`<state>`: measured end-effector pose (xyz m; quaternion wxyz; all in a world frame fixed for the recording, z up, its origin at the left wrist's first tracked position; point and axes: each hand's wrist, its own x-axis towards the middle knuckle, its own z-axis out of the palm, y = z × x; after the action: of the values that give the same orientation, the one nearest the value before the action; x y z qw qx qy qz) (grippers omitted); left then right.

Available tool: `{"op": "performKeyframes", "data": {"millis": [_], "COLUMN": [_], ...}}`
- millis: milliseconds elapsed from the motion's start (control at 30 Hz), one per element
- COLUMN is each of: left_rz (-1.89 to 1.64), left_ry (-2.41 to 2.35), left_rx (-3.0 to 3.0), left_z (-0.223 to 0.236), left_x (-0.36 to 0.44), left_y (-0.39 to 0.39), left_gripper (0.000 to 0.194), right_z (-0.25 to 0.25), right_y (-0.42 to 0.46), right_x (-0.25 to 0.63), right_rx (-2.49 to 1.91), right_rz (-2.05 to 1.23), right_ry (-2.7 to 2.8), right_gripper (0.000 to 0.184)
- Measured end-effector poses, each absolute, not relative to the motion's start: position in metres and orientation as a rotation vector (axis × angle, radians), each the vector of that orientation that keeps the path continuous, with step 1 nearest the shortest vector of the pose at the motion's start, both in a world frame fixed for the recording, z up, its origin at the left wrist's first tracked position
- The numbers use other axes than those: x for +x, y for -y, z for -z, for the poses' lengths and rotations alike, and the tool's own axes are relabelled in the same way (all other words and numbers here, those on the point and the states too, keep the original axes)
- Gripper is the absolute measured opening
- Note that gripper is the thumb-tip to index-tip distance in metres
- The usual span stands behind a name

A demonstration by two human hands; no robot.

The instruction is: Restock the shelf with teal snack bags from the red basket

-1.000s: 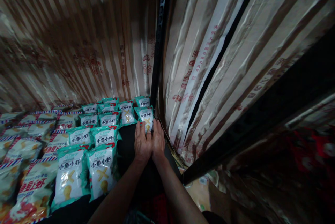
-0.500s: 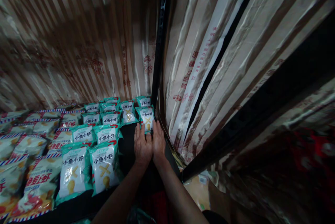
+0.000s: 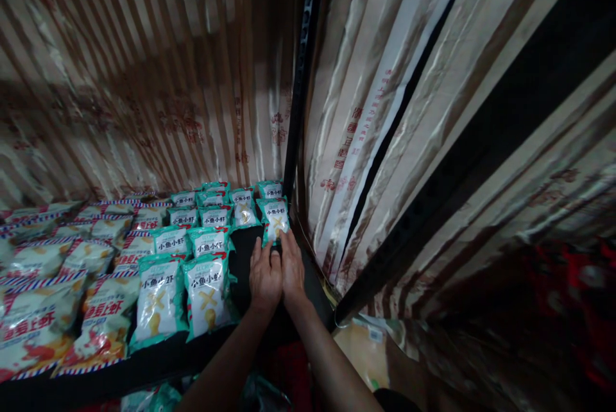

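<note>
My left hand [image 3: 266,273] and my right hand [image 3: 292,264] reach forward side by side, nearly touching, with their fingers stretched out. Just beyond the fingertips a teal-and-white snack bag [image 3: 276,214] leans back at the right end of the shelf. The right fingertips overlap its lower right edge; whether they press on it I cannot tell. The left fingertips lie just below the bag's lower left corner. To the left stand several matching snack bags in rows, two larger-looking ones in front, such as this teal snack bag [image 3: 208,293].
Red-white-blue edged snack bags [image 3: 103,316] fill the shelf's left side. The black shelf surface [image 3: 243,258] shows beside my hands. Black uprights [image 3: 301,72] and pleated printed curtains [image 3: 231,78] bound the corner. A cardboard box [image 3: 363,348] is low on the right.
The view has shifted slightly, so the bags sit further right in it. My hands have drawn back a little from the rightmost bag; the left fingertips no longer overlap it.
</note>
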<state>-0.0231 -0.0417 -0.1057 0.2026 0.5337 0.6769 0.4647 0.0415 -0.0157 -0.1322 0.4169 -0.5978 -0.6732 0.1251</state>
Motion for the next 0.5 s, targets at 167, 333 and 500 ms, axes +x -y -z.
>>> {"op": "performKeyframes", "data": {"millis": [167, 333, 500], "left_rz": [-1.226, -1.197, -1.172], "left_ry": [-1.895, -1.824, -1.792], "left_rx": [1.508, 1.535, 1.547], "left_z": [0.103, 0.109, 0.117], "left_x": [-0.023, -0.018, -0.012], "left_y": [0.056, 0.068, 0.087], "left_gripper": [0.042, 0.044, 0.046], "right_z": [0.127, 0.127, 0.135], "right_y": [0.029, 0.044, 0.065], "right_x": [0.042, 0.049, 0.060], "right_rx": [-1.498, -1.494, -1.491], "right_rz": [-0.338, -0.341, -0.402], "right_ry": [1.720, 1.733, 1.724], "right_gripper": [0.053, 0.053, 0.050]}}
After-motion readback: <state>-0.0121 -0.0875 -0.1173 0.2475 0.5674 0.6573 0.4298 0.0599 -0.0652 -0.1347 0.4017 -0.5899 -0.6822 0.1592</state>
